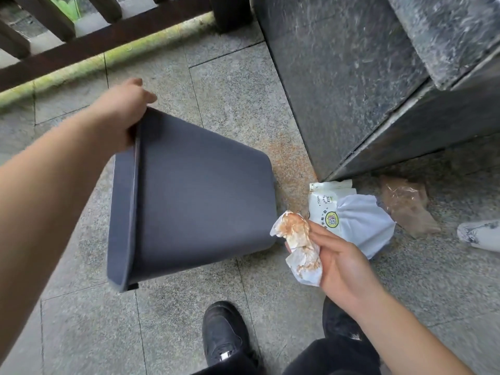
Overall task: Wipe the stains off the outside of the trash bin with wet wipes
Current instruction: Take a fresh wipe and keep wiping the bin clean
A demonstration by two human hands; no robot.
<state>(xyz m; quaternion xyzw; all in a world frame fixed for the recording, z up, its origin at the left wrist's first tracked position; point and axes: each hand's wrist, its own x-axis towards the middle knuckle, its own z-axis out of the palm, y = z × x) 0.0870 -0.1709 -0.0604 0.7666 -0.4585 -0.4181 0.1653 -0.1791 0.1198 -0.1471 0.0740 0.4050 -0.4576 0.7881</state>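
Note:
A dark grey plastic trash bin (194, 196) is tipped on its side over the stone floor, its base pointing right and its rim to the left. My left hand (121, 115) grips the rim at the upper left. The side wall facing me looks plain grey, with no stains I can see. My right hand (338, 255) is just right of the bin's base and holds a crumpled white wet wipe (300, 250) smeared with orange-brown dirt. A white pack of wet wipes (327, 209) lies on the floor behind that hand.
A dark stone block (351, 85) rises at the right. A rusty orange patch (286, 155) marks the grey tiles. A clear brownish plastic bag (405, 204) and another person's white shoe (479, 234) are at the right. My black shoes (224, 334) stand below. A wooden railing (81, 39) runs top left.

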